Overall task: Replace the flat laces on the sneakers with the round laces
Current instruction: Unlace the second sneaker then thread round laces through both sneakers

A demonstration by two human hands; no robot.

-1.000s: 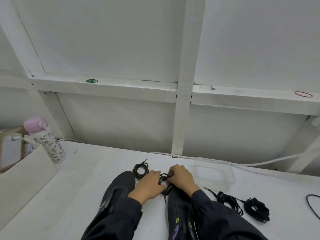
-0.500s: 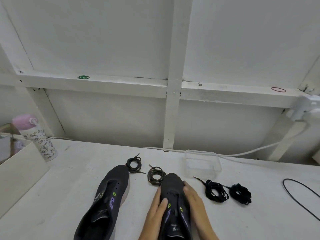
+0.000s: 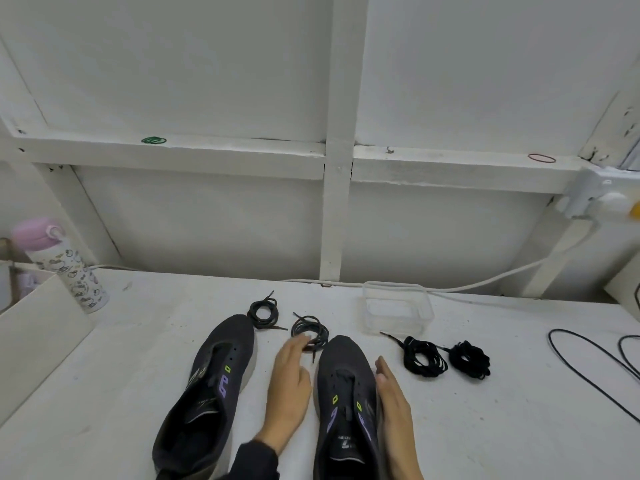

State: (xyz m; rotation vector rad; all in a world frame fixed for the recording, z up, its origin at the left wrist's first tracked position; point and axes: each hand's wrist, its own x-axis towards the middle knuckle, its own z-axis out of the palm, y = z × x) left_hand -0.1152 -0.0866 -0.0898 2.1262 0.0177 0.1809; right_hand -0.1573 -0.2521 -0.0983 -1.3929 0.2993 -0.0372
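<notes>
Head view, left hand: fingers straight and loosely spread, holding nothing. The tips reach the edge of the near coil; blur hides whether they touch it.
Right hand: fingers straight and together, laid flat along the outer side of the right sneaker, probably to steady it.
Right sneaker: upright between the two hands, toe pointing away, eyelets apparently empty and so ready for threading.
Left sneaker: just beside it on the left, angled, also without a lace.
Far coil: at the left sneaker's toe, so each shoe has one thin dark coil in front of it.
Inner black bundle and outer black bundle: side by side right of the right sneaker, near the clear tub.
Lace type: I cannot tell which pair is round.
Stage: old laces seem to be out and relacing not yet begun.
Table: a bottle stands far left, a cable loops far right.
</notes>
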